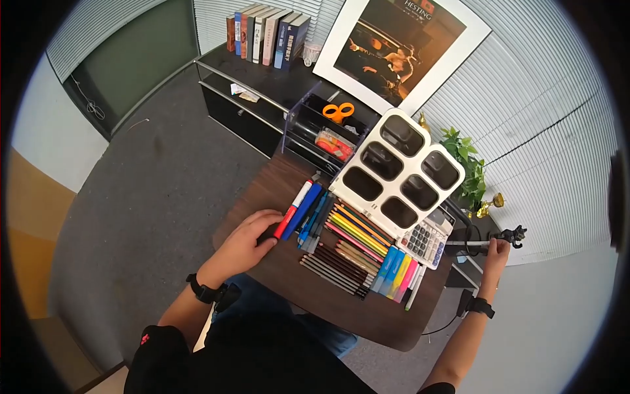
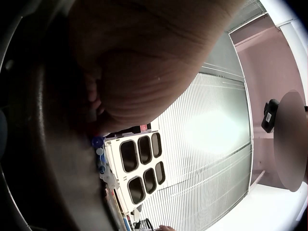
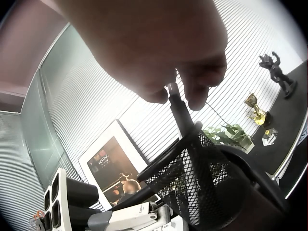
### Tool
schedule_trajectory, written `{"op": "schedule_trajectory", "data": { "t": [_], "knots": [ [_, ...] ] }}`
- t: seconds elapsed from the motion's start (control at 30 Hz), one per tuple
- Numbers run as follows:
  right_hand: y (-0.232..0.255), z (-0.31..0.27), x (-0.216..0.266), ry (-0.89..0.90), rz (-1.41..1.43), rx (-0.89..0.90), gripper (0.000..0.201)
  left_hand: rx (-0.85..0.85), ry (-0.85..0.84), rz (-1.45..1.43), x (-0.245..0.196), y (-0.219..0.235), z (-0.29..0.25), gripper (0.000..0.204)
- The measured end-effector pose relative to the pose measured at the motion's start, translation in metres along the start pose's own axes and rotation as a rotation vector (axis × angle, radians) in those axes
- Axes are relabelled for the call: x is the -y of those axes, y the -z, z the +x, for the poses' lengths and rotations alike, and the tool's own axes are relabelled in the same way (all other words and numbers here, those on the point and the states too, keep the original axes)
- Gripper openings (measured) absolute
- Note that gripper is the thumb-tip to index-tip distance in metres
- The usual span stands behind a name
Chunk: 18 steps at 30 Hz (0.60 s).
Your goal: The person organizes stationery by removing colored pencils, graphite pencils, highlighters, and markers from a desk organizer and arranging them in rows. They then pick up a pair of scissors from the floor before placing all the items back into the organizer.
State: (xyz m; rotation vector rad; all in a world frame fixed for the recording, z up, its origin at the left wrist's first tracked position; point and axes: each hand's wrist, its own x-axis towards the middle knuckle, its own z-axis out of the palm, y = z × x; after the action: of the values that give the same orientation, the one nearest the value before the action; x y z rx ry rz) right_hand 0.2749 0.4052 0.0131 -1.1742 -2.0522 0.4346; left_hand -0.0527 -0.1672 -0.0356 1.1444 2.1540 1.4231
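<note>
My left hand [image 1: 244,244] rests on the brown table with relaxed fingers, fingertips and thumb right beside a red-and-white marker [image 1: 293,210]. A thick blue marker [image 1: 302,211] lies along that marker's right side. In the left wrist view, the left hand [image 2: 139,72] covers most of its own fingertips. At the right, my right hand [image 3: 159,53] pinches the upper end of a dark pen with a silvery tip [image 3: 180,113]. The pen stands slanting at the mouth of a black wire-mesh pen cup [image 3: 202,178], its lower part behind the mesh.
Rows of colored pencils [image 1: 357,230], dark pencils [image 1: 335,269] and highlighters [image 1: 394,272] cover the table. Behind them stand a white six-compartment organizer [image 1: 364,152], a calculator [image 1: 425,243] and a black desk caddy [image 1: 308,125] with orange scissors [image 1: 338,113]. A black figurine [image 3: 279,74] and gold trophy [image 3: 257,113] stand beyond.
</note>
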Motion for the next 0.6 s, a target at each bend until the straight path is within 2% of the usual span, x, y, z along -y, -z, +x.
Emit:
{"op": "schedule_trajectory", "data": {
  "t": [0.03, 0.17, 0.23, 0.27, 0.33, 0.4, 0.47, 0.53, 0.6],
  "knots": [
    [-0.002, -0.002, 0.007, -0.036, 0.086, 0.008, 0.024, -0.001, 0.003, -0.008, 0.001, -0.001, 0.0, 0.045],
    [-0.002, -0.001, 0.008, -0.055, 0.065, 0.035, 0.026, -0.021, -0.01, 0.005, 0.003, -0.001, -0.001, 0.044],
    [0.001, 0.009, -0.01, 0.07, -0.121, -0.008, 0.028, -0.003, -0.019, -0.013, 0.004, -0.002, -0.001, 0.044],
    [0.002, 0.003, 0.011, -0.083, -0.017, 0.038, 0.03, -0.017, -0.028, 0.014, 0.006, -0.001, -0.001, 0.046],
    [0.0, -0.003, 0.019, -0.112, 0.027, 0.03, 0.031, -0.031, -0.026, 0.061, 0.008, -0.004, -0.001, 0.049],
    [-0.002, -0.002, 0.011, -0.017, 0.058, -0.013, 0.031, -0.061, -0.011, 0.116, 0.004, -0.008, -0.002, 0.05],
    [0.0, -0.012, 0.041, -0.112, 0.107, 0.001, 0.03, -0.061, 0.011, 0.1, 0.006, -0.01, -0.002, 0.05],
    [-0.001, -0.017, 0.055, -0.105, 0.127, 0.001, 0.027, -0.043, 0.021, 0.088, 0.005, -0.011, -0.002, 0.05],
    [0.0, -0.021, 0.06, -0.088, 0.166, 0.048, 0.033, -0.07, 0.042, 0.112, 0.007, -0.012, -0.002, 0.05]
  ]
}}
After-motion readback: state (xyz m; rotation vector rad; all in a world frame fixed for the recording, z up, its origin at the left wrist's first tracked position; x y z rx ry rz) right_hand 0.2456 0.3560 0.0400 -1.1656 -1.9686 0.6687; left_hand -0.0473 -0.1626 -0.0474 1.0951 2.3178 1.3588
